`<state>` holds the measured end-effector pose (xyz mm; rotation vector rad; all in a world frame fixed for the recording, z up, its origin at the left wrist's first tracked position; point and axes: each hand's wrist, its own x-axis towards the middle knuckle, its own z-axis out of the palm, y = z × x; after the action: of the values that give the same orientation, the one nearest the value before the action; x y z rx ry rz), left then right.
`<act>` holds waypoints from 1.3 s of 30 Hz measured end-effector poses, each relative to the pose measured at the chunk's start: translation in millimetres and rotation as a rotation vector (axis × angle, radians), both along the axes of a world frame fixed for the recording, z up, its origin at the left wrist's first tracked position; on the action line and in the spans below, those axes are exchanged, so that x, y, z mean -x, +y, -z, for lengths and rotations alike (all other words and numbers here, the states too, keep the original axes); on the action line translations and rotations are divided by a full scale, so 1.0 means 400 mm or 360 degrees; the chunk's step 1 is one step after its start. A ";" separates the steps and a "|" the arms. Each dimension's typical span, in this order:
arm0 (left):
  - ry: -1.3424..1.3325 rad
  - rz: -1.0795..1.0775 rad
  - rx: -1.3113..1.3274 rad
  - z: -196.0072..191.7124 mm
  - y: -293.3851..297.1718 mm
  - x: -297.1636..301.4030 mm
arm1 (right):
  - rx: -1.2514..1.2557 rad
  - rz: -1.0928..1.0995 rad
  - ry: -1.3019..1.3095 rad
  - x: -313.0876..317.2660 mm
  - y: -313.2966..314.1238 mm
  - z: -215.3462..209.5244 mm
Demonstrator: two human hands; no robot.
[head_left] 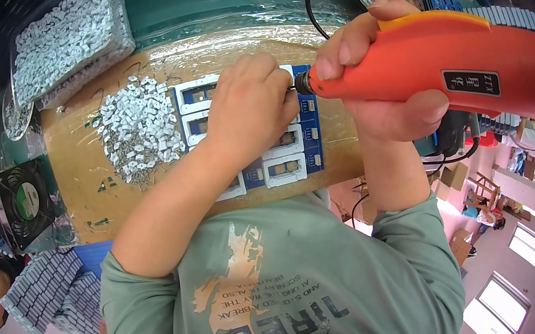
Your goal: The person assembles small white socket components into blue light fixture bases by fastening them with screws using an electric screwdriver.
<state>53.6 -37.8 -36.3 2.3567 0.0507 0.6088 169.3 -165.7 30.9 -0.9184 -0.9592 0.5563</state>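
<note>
I have the right hand (388, 118) wrapped around the red electric screwdriver (398, 68), its nose just beside the left hand (248, 104) | left hand curled over the blue board (309, 119); what it pinches, if anything, I cannot tell | board, bearing white frames (287, 180), lies on the brown worktop (342, 156), right of the heaped white parts (140, 127)

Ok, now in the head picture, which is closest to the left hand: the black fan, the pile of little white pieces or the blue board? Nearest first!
Nearest to the left hand:
1. Blue board: right beneath it.
2. Pile of little white pieces: to its left.
3. Black fan: far left, past the pile.
</note>
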 end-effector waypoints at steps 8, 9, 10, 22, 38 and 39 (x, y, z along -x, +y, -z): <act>0.0017 -0.0010 -0.0007 0.000 0.003 0.003 | 0.0232 0.0106 0.0072 0.024 0.003 -0.018; 0.0020 -0.0005 0.0003 0.000 0.003 0.003 | 0.0234 0.0101 0.0071 0.028 0.003 -0.018; 0.0023 0.0000 0.0013 -0.001 0.003 0.004 | 0.0293 0.0147 -0.0005 0.032 0.003 -0.017; -0.0030 -0.0001 0.0000 0.002 0.004 0.001 | -0.0196 -0.0116 -0.0130 -0.007 0.008 -0.002; 0.0014 0.0002 -0.0009 0.004 0.003 0.002 | -0.0155 -0.0113 -0.0098 -0.008 0.012 0.003; -0.0006 -0.0002 -0.0013 0.007 0.002 0.001 | -0.0155 -0.0115 -0.0097 -0.007 0.014 0.002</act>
<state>53.2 -36.9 -38.9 2.3634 0.0479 0.6154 172.1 -160.3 30.1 -0.8198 -1.0686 0.5405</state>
